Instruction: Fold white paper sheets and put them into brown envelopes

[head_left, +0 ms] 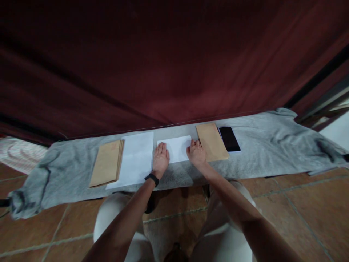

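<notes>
A folded white sheet of paper (177,148) lies in front of me on the grey cloth. My left hand (161,158) rests flat on its left end, fingers stretched out and pointing away from me. At the right end, my right hand (196,153) presses down with its fingers extended, close to the left edge of a brown envelope (213,142). Left of my left hand, larger white sheets (137,156) lie flat. Several brown envelopes (106,162) are stacked on the left side of those sheets, partly covering them.
A phone (229,139) with a dark screen lies just right of the single envelope. The grey cloth (272,145) covers a long narrow surface. Dark red fabric (174,72) hangs behind it. Below are my knees and a brown tiled floor (294,207).
</notes>
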Demonstrator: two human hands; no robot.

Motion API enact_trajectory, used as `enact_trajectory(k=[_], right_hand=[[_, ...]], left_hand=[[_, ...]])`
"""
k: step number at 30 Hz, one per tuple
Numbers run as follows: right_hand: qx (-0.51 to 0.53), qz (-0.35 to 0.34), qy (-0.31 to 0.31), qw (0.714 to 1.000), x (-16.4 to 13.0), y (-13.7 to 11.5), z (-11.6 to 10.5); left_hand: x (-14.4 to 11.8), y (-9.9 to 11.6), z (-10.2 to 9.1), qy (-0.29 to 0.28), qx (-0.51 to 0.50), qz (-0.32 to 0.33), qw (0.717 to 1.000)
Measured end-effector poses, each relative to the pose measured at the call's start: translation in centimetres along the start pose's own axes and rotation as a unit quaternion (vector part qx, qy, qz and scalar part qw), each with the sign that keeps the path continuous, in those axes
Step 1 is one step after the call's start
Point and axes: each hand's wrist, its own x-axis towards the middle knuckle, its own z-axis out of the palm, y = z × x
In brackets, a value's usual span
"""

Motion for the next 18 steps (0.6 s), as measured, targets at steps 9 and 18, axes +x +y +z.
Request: enact_trajectory(k=[9, 18], right_hand=[[0.128, 0.071, -0.062, 0.987, 0.7, 0.4, -0.8], [0.541, 0.066, -0.056, 0.837, 1.8, 0.9, -1.3]], left_hand=[[0.2, 0.1, -0.2, -0.005, -0.019, -0.017, 1.000], [-0.6, 5.2, -3.2, -0.041, -0.141, -0.022, 0.989]])
